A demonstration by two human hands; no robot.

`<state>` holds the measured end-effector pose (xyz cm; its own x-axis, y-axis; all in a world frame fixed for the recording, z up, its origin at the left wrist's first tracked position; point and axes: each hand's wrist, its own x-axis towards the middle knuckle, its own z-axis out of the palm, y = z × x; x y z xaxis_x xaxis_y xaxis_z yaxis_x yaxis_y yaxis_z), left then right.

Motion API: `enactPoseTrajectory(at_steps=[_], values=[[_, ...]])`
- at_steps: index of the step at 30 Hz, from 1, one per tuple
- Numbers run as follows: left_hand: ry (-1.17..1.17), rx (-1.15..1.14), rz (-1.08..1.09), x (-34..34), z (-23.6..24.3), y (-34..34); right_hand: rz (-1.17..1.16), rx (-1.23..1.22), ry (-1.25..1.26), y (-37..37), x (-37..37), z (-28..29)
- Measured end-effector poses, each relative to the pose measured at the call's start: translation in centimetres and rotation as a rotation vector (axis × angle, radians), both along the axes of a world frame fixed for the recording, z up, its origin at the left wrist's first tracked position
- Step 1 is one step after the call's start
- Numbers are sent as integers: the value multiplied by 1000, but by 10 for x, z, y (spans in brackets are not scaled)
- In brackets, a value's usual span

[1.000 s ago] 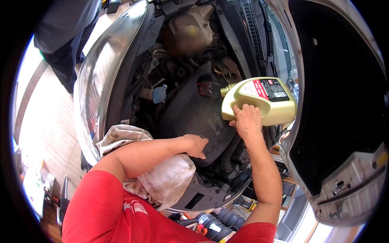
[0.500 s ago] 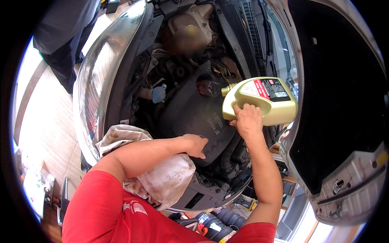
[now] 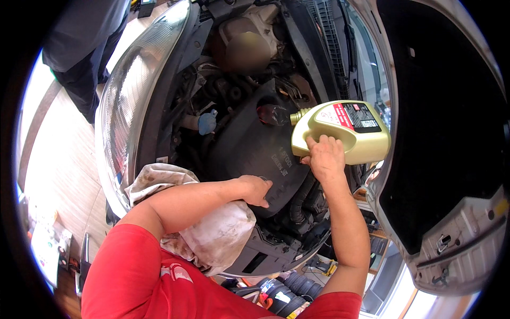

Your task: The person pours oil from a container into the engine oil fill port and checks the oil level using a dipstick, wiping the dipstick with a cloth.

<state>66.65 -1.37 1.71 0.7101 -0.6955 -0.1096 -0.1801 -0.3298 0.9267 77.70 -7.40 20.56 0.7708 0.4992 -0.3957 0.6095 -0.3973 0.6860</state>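
My right hand [image 3: 326,155] grips the handle of a gold plastic oil jug [image 3: 366,146], which lies tilted on its side with its neck pointing left. The jug's mouth is at a dark, partly see-through funnel [image 3: 272,114] at the engine cover's far end; whether oil flows does not show. My left hand [image 3: 256,191] rests on the black engine cover [image 3: 244,151], fingers stretched out and holding nothing. Beneath my left forearm, a stained pale cloth [image 3: 218,234] drapes over the car's edge.
A blue reservoir cap [image 3: 207,123] stands left of the cover. The headlight [image 3: 141,90] lies on the left, the raised hood [image 3: 441,117] on the right. Another person in dark trousers [image 3: 79,85] stands at the upper left. Tyres [image 3: 289,292] are stacked below.
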Motion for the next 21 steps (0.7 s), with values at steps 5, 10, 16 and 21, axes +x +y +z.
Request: enactPoseTrajectory(at_steps=[5,10,16,21], values=[[45,18,-8,0,11,7,-10,31,9,-2,0,0],[49,15,-10,0,10,6,-17,29,11,-3,1,-1],[56,11,-7,0,12,8,-17,17,10,-2,1,-2],[57,7,-6,0,13,9,-18,6,18,0,1,-2]])
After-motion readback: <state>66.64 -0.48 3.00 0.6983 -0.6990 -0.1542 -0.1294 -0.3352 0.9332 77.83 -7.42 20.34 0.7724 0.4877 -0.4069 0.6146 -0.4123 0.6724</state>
